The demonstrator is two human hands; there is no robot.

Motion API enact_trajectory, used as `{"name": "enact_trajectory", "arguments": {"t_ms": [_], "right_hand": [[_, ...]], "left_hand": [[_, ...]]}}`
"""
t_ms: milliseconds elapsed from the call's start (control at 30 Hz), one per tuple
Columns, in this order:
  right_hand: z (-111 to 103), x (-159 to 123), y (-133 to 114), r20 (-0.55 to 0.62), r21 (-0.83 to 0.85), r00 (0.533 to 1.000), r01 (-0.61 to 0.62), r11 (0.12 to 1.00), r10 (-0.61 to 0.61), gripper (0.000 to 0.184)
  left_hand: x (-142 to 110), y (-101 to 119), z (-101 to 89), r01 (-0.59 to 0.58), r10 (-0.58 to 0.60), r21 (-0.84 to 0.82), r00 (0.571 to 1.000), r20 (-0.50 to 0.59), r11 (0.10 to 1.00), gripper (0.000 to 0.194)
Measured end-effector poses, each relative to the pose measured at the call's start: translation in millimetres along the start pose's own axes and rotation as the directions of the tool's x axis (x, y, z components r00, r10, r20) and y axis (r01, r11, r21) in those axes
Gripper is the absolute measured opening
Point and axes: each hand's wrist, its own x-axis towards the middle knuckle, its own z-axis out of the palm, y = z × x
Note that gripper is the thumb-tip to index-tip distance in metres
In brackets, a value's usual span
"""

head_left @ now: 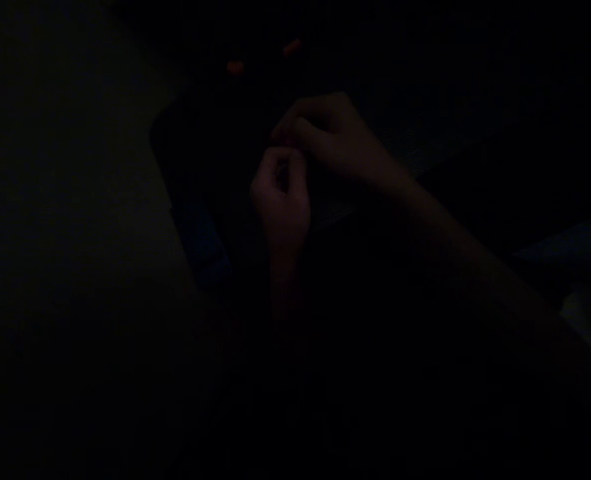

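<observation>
The picture is very dark. My left hand is closed, thumb and fingers curled together in a pinch over a dark surface. Just above and to the right of it, my right hand has its thumb and forefinger pressed together, the tips close to the left fingertips. Whatever lies between the fingers of either hand is too dark and small to make out. Farther off on the surface are two small orange pieces, one blocky and one slanted.
A dark blue flat object lies near the left edge of the surface, whose corner is rounded. Paler floor shows to the left. At the right are a bluish shape and a pale patch beside my forearm.
</observation>
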Motion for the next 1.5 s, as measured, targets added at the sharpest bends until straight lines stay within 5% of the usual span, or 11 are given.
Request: {"name": "enact_trajectory", "arguments": {"t_ms": [1133, 1367, 1500], "right_hand": [[0, 2, 3, 0.012, 0.035, 1.000, 0.020, 0.999, -0.021, 0.024], [0, 2, 3, 0.002, 0.016, 1.000, 0.013, 1.000, -0.013, 0.022], [-1, 2, 2, 0.022, -0.007, 1.000, -0.001, 1.000, 0.001, 0.023]], "left_hand": [[1, -5, -0.6, -0.025, 0.026, 0.045, 1.000, -0.011, 0.999, 0.034], [-1, 4, -0.4, 0.108, -0.108, 0.023, 0.994, 0.003, 0.994, 0.033], [0, 0, -0.3, 0.090, -0.090, -0.001, 0.996, 0.004, 0.996, 0.034]]}}
